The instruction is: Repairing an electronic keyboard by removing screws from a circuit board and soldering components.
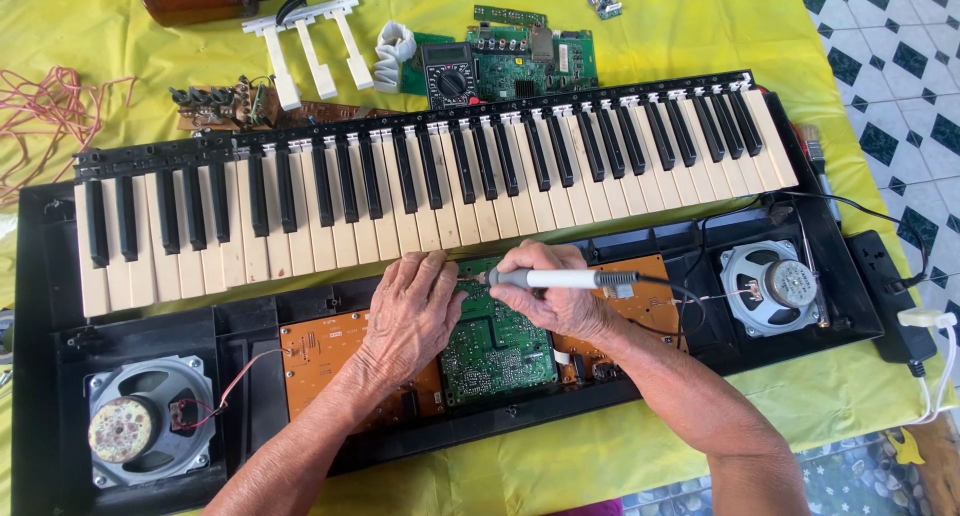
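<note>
Iron (560, 278) lengthwise, tip leftward

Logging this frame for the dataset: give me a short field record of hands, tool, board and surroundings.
left hand: left hand rests on the green circuit board, fingers by the iron's tip
right hand: right hand grips the soldering iron, tip pointing left onto the board's upper edge
housing: opened black keyboard case, keybed tilted back
speakers: left speaker, right speaker
behind: multimeter, loose white keys
surface: yellow cloth
</note>
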